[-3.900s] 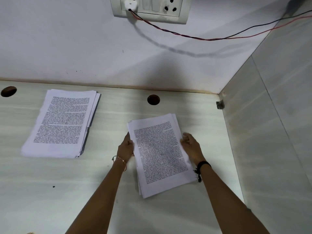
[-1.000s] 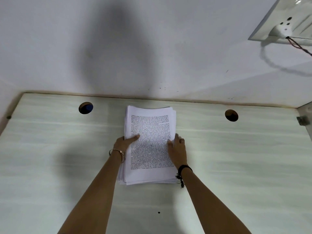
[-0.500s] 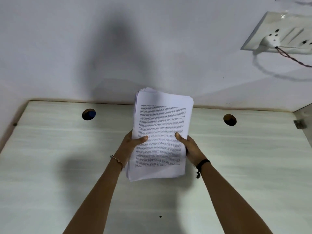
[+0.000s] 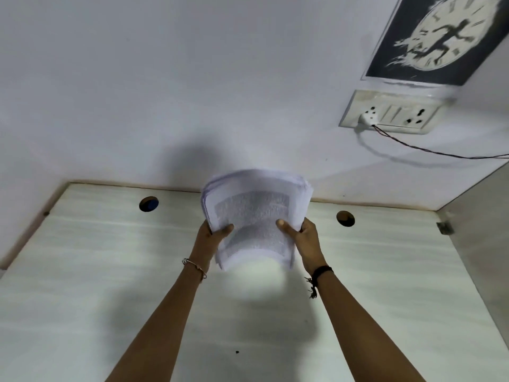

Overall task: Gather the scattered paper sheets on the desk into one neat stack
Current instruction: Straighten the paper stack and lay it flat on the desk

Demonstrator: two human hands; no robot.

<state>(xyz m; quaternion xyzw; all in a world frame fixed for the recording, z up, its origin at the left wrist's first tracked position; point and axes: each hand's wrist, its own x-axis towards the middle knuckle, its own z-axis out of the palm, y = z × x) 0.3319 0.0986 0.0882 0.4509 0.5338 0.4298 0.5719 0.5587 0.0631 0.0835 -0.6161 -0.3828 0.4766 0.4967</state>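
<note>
The left hand (image 4: 212, 238) and right hand (image 4: 304, 238) are now clamping the thick white printed paper stack (image 4: 254, 216) upright above the pale wooden desk (image 4: 82, 271), lifted off it, seemingly for squaring the edges

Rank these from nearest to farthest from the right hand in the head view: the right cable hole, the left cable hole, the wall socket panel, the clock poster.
From the right hand:
1. Right cable hole, in the desk just to its right.
2. Left cable hole, across the held paper stack, on the left.
3. Wall socket panel, up on the wall, right.
4. Clock poster, above the socket panel.
</note>
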